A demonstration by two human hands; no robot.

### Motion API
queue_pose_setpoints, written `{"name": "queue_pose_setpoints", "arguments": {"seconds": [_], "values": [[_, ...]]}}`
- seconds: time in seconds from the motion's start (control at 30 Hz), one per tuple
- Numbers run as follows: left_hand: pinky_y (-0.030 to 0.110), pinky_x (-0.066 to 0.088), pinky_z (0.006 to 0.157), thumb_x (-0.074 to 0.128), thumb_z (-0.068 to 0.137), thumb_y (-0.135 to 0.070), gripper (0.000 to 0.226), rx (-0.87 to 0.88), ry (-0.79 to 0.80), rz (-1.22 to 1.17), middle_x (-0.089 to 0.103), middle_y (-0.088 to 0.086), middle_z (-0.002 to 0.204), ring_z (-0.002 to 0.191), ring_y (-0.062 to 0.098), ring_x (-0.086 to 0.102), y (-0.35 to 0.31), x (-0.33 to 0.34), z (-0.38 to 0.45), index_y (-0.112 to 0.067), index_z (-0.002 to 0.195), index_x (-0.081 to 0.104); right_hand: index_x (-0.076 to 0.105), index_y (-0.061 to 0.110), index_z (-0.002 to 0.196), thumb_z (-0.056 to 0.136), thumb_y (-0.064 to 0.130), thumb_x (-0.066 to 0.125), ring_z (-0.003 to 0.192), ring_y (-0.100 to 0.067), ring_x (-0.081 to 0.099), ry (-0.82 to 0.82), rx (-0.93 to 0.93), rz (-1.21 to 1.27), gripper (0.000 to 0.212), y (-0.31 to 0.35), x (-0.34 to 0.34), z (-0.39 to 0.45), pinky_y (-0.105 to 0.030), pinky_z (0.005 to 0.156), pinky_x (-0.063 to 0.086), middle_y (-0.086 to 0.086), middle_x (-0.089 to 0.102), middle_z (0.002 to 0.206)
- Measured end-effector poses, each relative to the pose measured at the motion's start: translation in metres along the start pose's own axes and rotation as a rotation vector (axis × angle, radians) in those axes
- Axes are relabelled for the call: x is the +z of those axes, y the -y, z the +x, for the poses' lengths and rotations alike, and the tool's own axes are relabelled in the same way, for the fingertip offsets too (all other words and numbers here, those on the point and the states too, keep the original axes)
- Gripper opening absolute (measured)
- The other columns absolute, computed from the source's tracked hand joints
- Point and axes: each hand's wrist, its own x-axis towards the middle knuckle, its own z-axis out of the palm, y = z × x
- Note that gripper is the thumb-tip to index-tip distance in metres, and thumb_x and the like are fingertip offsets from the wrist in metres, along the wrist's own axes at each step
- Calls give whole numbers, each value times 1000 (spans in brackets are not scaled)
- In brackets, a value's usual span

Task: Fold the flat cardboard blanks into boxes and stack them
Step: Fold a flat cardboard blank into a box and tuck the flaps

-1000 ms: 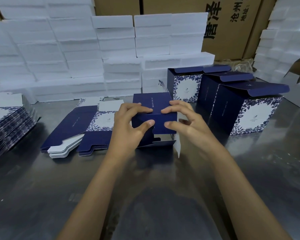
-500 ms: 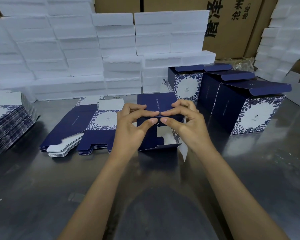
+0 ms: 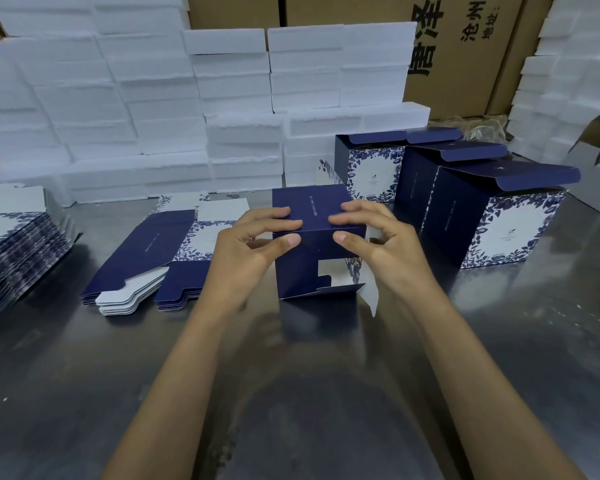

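Half-folded navy box (image 3: 314, 258) stands mid tabletop (image 3: 499, 358), bottom flaps loose toward the near side. Left hand (image 3: 246, 258) and right hand (image 3: 387, 247) grip its top near edge, fingers curled on top, thumbs on the near face. Flat blanks (image 3: 146, 258) just left; three folded boxes (image 3: 492, 216) right.
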Motion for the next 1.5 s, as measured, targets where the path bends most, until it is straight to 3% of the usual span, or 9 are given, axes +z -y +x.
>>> {"name": "queue_pose_setpoints", "arguments": {"seconds": [0.13, 0.33, 0.47, 0.53, 0.7, 0.97, 1.17, 1.37, 1.5], "values": [[15, 50, 87, 76, 85, -5, 22, 56, -55, 38, 69, -6, 117, 108, -3, 62, 0, 5, -2, -26, 92, 77, 79, 22, 94, 85, 2, 77, 119, -2, 57, -58, -6, 33, 22, -6, 1, 1, -44, 100, 53, 5, 65, 123], [22, 44, 98, 75, 86, -7, 22, 108, -75, 183, 67, -11, 119, 119, 0, 55, 1, 4, -1, -27, 95, 73, 76, 36, 114, 86, 16, 78, 127, 3, 55, 15, 146, 191, 34, -8, -9, 4, -30, 109, 44, 15, 59, 140], [6, 28, 100, 78, 78, -12, 34, 271, -11, 409, 60, -11, 122, 122, 0, 43, -1, 10, -6, -26, 102, 59, 70, 38, 124, 89, 33, 69, 125, -11, 61, -18, 277, 263, 36, -12, -18, 7, -40, 105, 50, 12, 67, 133], [9, 25, 103, 81, 72, -26, 50, 302, 58, 483, 51, -12, 130, 126, 0, 37, 0, 10, -6, -28, 113, 52, 70, 31, 125, 98, 20, 56, 121, -15, 64, -35, 331, 252, 33, -15, -23, 9, -46, 107, 49, 8, 69, 129], [34, 22, 114, 92, 54, -51, 96, 262, 138, 725, 17, -12, 157, 144, 13, 16, 14, 10, -4, -37, 132, 38, 56, 26, 142, 89, -17, 43, 133, -21, 55, 180, 460, 13, 70, -20, -34, 3, -52, 114, 41, -3, 59, 142], [22, 27, 106, 90, 69, -30, 74, 315, -41, 617, 34, -6, 146, 136, 17, 33, 36, 21, -5, -36, 127, 45, 36, 33, 153, 79, -14, 69, 145, -17, 40, 482, 440, 55, 94, -14, -32, -4, -44, 121, 33, 5, 46, 153], [27, 34, 106, 87, 73, -21, 74, 310, -21, 539, 31, -8, 148, 135, 14, 34, 40, 22, -3, -37, 131, 45, 44, 36, 146, 74, 24, 90, 128, -8, 58, 321, 408, 9, 86, -26, -19, -2, -32, 106, 49, 10, 54, 144], [43, 52, 100, 85, 72, -7, 102, 109, 65, 368, 27, -15, 150, 132, 15, 45, 46, 16, -2, -52, 143, 26, 52, 24, 138, 89, 24, 77, 109, -4, 63, 23, 270, -85, 56, -37, 4, -2, -12, 79, 53, 11, 66, 122], [46, 54, 97, 80, 75, -7, 103, 29, 94, 314, 38, -17, 148, 127, 17, 52, 46, 19, -3, -61, 142, 23, 60, 23, 127, 91, 23, 75, 84, 19, 61, -108, 207, -165, 39, -42, 12, -4, -1, 65, 45, 25, 65, 98]]}}
